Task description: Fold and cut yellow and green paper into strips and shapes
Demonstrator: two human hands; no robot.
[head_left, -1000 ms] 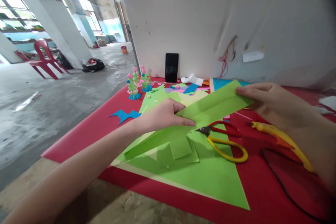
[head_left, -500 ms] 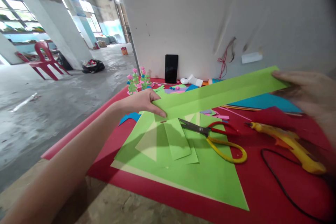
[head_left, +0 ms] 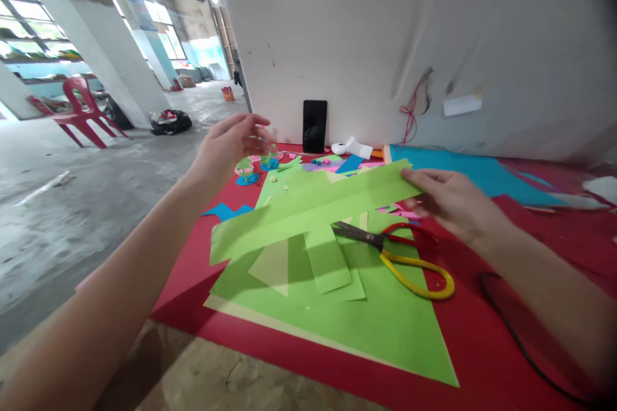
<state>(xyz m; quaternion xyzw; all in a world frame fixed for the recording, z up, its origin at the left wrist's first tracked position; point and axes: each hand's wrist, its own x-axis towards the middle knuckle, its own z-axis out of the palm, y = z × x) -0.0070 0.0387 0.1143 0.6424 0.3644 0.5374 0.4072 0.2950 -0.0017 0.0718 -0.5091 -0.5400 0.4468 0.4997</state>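
Observation:
My right hand (head_left: pixel 446 205) pinches the right end of a long green paper strip (head_left: pixel 313 205). The strip slants down to the left, above the green sheets on the table. My left hand (head_left: pixel 238 141) is raised off the strip, fingers apart and holding nothing. It partly hides the small paper flowers (head_left: pixel 247 173) behind it. Below the strip lies a pair of scissors (head_left: pixel 373 239) with one red and one yellow handle, blades slightly parted. Shorter green paper pieces (head_left: pixel 328 260) rest beside the blades on a large green sheet (head_left: pixel 366 340).
A black phone (head_left: pixel 315 126) leans on the white board (head_left: pixel 385 45). Blue paper (head_left: pixel 448 170) and small coloured scraps lie toward the back. A black cord (head_left: pixel 506 327) curves across the red table covering (head_left: pixel 482 347). A red chair (head_left: pixel 84 109) stands on the floor at left.
My left hand has let go of the strip's left end and risen toward the flowers. My right hand has moved left and down with the strip. My right arm now hides the yellow glue gun.

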